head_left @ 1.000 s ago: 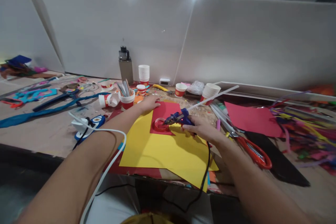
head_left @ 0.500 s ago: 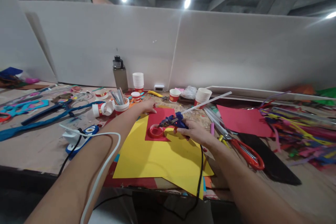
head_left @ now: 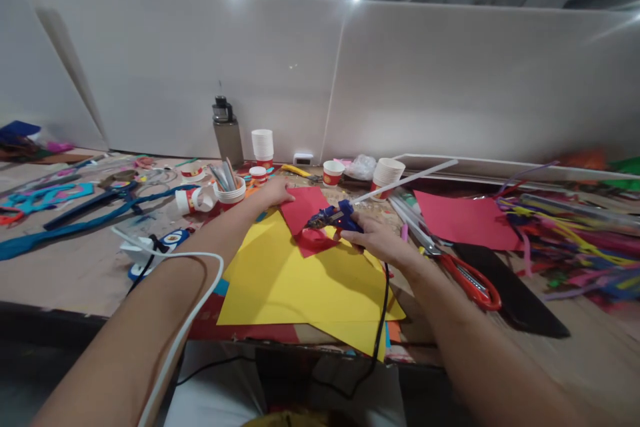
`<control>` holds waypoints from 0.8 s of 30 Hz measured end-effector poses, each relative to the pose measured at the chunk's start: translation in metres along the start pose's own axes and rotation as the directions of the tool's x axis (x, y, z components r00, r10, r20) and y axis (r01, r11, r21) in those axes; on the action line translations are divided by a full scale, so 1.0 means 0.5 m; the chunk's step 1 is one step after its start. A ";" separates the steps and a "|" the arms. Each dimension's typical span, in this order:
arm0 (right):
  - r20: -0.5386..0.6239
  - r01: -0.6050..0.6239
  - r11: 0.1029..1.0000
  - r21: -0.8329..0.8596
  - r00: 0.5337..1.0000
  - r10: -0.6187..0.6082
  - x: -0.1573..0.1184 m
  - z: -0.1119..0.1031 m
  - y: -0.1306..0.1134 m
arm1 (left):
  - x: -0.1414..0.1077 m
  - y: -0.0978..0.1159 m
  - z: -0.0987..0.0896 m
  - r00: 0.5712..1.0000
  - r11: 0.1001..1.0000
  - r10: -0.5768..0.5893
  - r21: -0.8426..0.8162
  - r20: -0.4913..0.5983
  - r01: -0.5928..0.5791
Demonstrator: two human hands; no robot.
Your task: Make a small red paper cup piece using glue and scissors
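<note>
At far left, a blue strip (head_left: 35, 243) lies along the table; next comes a blue-and-white power strip (head_left: 175, 238), beside the left forearm. A paper cup (head_left: 230, 197) with slender sticks in it stands just left of the left hand (head_left: 273, 192). This hand, well extended, meets the upper left edge of a red sheet (head_left: 303, 203); whether it pinches or presses cannot be told. The sheet lies between the two hands, over yellow paper (head_left: 280, 287), its lower part blurred and partly hidden. Above it, nozzle pointing left, is a blue glue gun (head_left: 344, 210), a white glue stick (head_left: 405, 181) projecting from its rear. The right hand (head_left: 375, 235), apart from the left, is wrapped around the gun's handle. Farther right lie red-handled scissors (head_left: 470, 280) and a second red sheet (head_left: 465, 217).
</note>
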State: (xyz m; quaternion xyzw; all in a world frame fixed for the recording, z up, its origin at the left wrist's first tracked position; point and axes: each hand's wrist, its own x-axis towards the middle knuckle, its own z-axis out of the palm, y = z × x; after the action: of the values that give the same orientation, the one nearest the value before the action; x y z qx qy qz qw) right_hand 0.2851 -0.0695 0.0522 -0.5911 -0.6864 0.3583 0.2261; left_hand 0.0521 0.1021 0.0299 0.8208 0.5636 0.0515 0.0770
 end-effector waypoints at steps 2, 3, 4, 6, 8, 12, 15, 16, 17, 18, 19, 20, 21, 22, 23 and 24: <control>-0.034 0.044 0.997 -0.062 0.998 -0.046 0.000 -0.004 0.001 | -0.011 -0.004 0.000 0.999 0.999 -0.034 0.019 0.003 0.034; -0.036 0.072 0.995 -0.076 0.997 -0.075 0.000 -0.007 0.002 | -0.016 -0.006 0.001 0.999 0.998 -0.051 0.028 0.008 0.051; -0.035 0.098 0.992 -0.083 0.994 -0.101 0.000 -0.009 0.003 | -0.021 -0.007 0.001 0.998 0.997 -0.066 0.037 0.013 0.066; -0.037 0.132 0.987 -0.088 0.990 -0.136 0.000 -0.016 0.005 | -0.031 -0.007 0.000 0.995 0.994 -0.095 0.052 0.017 0.094; -0.054 0.134 0.987 -0.084 0.989 -0.139 -0.003 -0.024 0.005 | -0.042 -0.006 -0.003 0.993 0.991 -0.118 0.065 0.013 0.117; -0.062 0.090 0.994 -0.059 0.994 -0.094 -0.014 -0.038 -0.002 | -0.072 -0.001 -0.011 0.990 0.986 -0.144 0.081 -0.011 0.144; -0.068 0.073 0.986 -0.152 0.994 -0.084 -0.019 -0.044 -0.007 | -0.105 0.008 -0.012 0.986 0.988 -0.124 0.083 -0.107 0.133; -0.076 0.077 0.978 -0.195 0.993 -0.094 -0.019 -0.046 -0.007 | -0.118 0.012 -0.010 0.984 0.994 -0.077 0.066 -0.161 0.089; -0.085 0.090 0.969 -0.232 0.990 -0.113 -0.019 -0.047 -0.006 | -0.131 0.017 -0.007 0.972 0.999 0.017 -0.033 -0.235 -0.025; -0.091 0.111 0.960 -0.258 0.986 -0.138 -0.019 -0.048 -0.005 | -0.144 0.021 -0.003 0.957 0.973 0.111 -0.166 -0.270 -0.159; -0.095 0.134 0.952 -0.274 0.982 -0.166 -0.018 -0.049 -0.003 | -0.156 0.026 0.003 0.945 0.915 0.175 -0.308 -0.276 -0.259; -0.098 0.153 0.947 -0.282 0.977 -0.188 -0.018 -0.049 -0.002 | -0.167 0.031 0.009 0.934 0.842 0.232 -0.424 -0.271 -0.332; -0.097 0.167 0.943 -0.286 0.975 -0.202 -0.017 -0.050 -0.001 | -0.177 0.036 0.017 0.925 0.777 0.288 -0.504 -0.248 -0.377; -0.095 0.175 0.941 -0.288 0.973 -0.210 -0.018 -0.049 0.000 | -0.184 0.041 0.026 0.919 0.719 0.324 -0.572 -0.225 -0.394; -0.091 0.177 0.940 -0.291 0.973 -0.212 -0.018 -0.049 0.000 | -0.189 0.046 0.036 0.918 0.664 0.335 -0.638 -0.212 -0.390; -0.088 0.175 0.939 -0.296 0.974 -0.210 -0.019 -0.049 -0.001 | -0.192 0.050 0.046 0.918 0.603 0.337 -0.701 -0.209 -0.380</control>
State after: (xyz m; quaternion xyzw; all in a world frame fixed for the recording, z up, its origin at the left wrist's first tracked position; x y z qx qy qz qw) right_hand 0.3046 -0.0734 0.0691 -0.5677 -0.7710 0.1956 0.2122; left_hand 0.0445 0.0020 0.0122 0.8154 0.3215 0.3084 0.3697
